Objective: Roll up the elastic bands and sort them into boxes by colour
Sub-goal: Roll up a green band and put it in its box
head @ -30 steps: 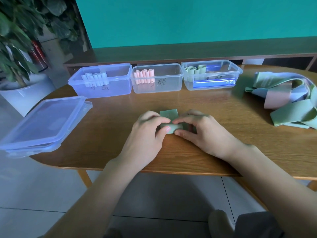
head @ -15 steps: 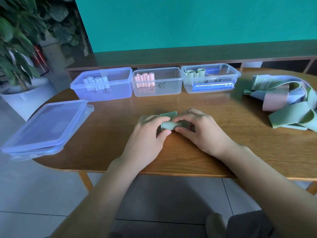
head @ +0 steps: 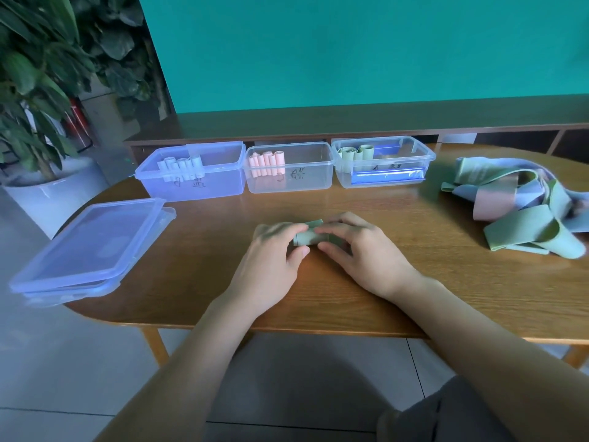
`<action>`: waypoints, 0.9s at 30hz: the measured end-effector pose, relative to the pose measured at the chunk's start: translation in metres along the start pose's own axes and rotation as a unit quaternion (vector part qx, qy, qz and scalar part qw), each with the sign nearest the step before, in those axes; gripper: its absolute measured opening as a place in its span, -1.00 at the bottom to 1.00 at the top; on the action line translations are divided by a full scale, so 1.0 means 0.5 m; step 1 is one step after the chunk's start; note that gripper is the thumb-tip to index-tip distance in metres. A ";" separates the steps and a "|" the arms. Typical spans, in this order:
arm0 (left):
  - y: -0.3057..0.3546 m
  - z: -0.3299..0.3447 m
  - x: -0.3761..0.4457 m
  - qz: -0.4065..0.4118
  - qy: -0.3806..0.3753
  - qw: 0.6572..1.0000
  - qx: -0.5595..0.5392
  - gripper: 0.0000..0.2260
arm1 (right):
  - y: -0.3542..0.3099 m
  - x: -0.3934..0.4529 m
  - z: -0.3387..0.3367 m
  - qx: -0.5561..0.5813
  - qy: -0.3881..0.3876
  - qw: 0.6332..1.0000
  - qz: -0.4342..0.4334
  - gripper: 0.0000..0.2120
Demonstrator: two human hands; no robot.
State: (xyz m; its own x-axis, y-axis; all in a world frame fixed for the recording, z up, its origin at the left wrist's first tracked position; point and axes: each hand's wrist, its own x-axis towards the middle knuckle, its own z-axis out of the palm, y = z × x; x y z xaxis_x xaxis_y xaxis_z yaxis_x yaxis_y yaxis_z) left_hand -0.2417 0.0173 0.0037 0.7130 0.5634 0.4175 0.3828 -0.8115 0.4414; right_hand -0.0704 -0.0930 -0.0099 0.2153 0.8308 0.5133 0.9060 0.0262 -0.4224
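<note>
A green band roll is pinched from both ends at bench centre, near side. Left hand: grip curled, thumb under the roll's near edge, fingers over its top. Right hand: grip likewise curled round the roll's right part, thumb on the near side, fingertips on top. The roll lies on its side, nearly fully wound, w/ a short flat tail seen just beyond the fingers.

At the far edge 3 open boxes are set in a row, touching: blue box at left w/ pale blue rolls, clear box in the middle w/ pink rolls, right box w/ green rolls. Unrolled bands, green, pink & blue, are heaped at far right. Stacked lids lie at the left edge.
</note>
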 end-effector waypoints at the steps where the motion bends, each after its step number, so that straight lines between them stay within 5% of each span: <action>1: 0.000 0.000 0.003 0.003 0.009 1.000 0.003 -0.65 | -0.001 0.002 0.000 -0.007 -0.004 1.000 0.009 -0.71; 6: -0.004 0.003 0.013 0.020 0.034 0.999 0.025 -0.76 | 0.000 0.014 0.000 -0.034 -0.032 0.999 0.025 -0.65; 27: -0.046 0.028 0.098 0.027 -0.004 0.999 0.019 -0.65 | 0.036 0.080 0.005 -0.069 -0.074 0.993 0.060 -0.60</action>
State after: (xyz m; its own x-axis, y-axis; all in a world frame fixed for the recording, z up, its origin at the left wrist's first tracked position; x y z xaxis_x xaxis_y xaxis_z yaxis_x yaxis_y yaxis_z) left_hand -0.2075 0.0615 0.0025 0.7376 0.5168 0.4345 0.3648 -0.8465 0.3877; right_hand -0.0465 -0.0580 0.0013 0.2788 0.8959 0.3460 0.9202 -0.1462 -0.3631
